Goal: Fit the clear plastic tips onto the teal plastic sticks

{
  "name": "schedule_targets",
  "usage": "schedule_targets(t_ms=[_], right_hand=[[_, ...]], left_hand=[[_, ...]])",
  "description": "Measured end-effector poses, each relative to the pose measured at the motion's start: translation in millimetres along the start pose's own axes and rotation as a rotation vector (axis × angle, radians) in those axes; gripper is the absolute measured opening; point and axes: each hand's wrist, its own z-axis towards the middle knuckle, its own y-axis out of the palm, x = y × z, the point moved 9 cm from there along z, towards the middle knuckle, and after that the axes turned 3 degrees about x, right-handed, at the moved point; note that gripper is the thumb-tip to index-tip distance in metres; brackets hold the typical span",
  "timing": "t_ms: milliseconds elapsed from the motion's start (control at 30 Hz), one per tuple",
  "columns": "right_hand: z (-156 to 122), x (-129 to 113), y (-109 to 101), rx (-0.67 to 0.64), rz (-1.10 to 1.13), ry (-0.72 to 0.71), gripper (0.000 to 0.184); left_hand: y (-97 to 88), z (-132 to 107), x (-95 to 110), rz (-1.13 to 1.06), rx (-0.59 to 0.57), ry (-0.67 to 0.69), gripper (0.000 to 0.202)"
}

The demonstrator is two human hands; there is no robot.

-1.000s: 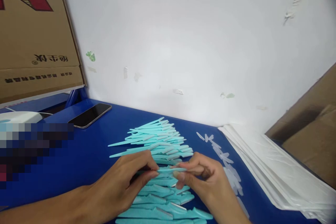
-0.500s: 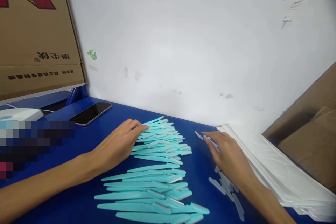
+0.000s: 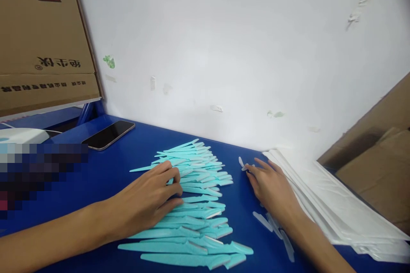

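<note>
A row of several teal plastic razor-like pieces [image 3: 195, 204] lies spread on the blue table [image 3: 121, 166]. My left hand [image 3: 150, 198] rests on the left part of this row, its fingers curled round one teal piece. My right hand [image 3: 272, 185] lies to the right of the row, over a line of small pale translucent caps [image 3: 275, 230]. Its fingertips pinch one pale cap [image 3: 246, 165] at the far end of that line.
A dark phone [image 3: 107, 135] lies at the back left of the table. A cardboard box [image 3: 41, 38] stands at the far left. A stack of clear white bags [image 3: 333, 204] lies at the right, with brown cardboard [image 3: 374, 153] beyond it. A white wall is behind.
A second ago both hands held one teal piece together near the front. They then parted: the left went to the teal row, the right to the pale caps, where it now pinches one.
</note>
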Motion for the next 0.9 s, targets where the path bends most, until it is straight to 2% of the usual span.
schedule_targets(t_ms=[200,400,733,800,900], right_hand=[[1,-10,-9,0.009,-0.011,-0.017,0.031],[3,-10,-15,-0.003,0.016,-0.015,0.030],[3,-11,-16,0.001,-0.022,-0.024,0.035],[4,-7,-24,0.043,-0.003,-0.021,0.032],[5,-2,-48,0.194,0.093,-0.001,0.028]], left_hand=[[9.9,-1,-18,-0.159,-0.097,-0.165,0.014],[16.4,-2,-21,-0.205,-0.142,-0.242,0.011],[11.9,-1,-13,-0.124,-0.118,-0.176,0.018],[9.6,0,-11,-0.128,-0.098,-0.157,0.019],[6.1,0,-13,-0.111,-0.047,-0.146,0.021]])
